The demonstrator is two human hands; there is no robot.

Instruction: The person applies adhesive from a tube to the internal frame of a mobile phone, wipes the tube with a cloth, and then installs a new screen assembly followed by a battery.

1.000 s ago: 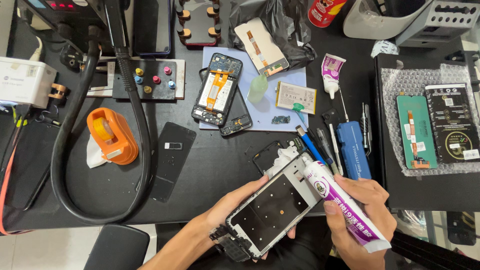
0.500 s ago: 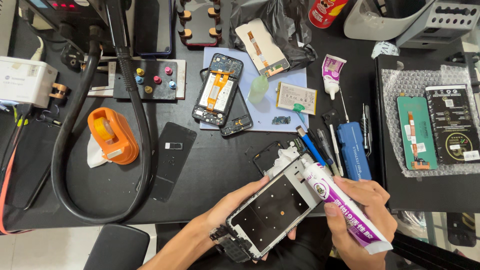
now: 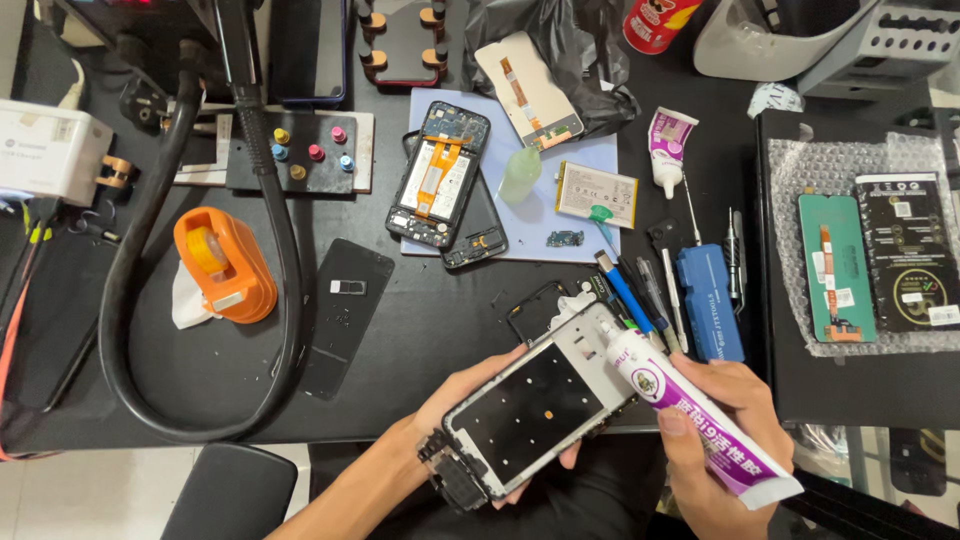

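Note:
My left hand (image 3: 455,400) grips a phone frame (image 3: 540,405) from below, holding it tilted with its dark inner plate and white rim facing up. My right hand (image 3: 725,450) squeezes a white and purple glue tube (image 3: 690,405), its nozzle touching the frame's upper right corner. Both hands are at the near edge of the black workbench (image 3: 420,340).
An opened phone (image 3: 438,175) lies on a blue mat (image 3: 590,160) with a battery (image 3: 597,194) and a small bottle (image 3: 520,175). An orange tape dispenser (image 3: 222,262), a thick black hose (image 3: 130,300), a blue tool case (image 3: 710,300), another glue tube (image 3: 668,150) and screens on bubble wrap (image 3: 870,250) surround the hands.
The hands, frame and tube stay almost in place; the nozzle stays at the frame's upper right corner.

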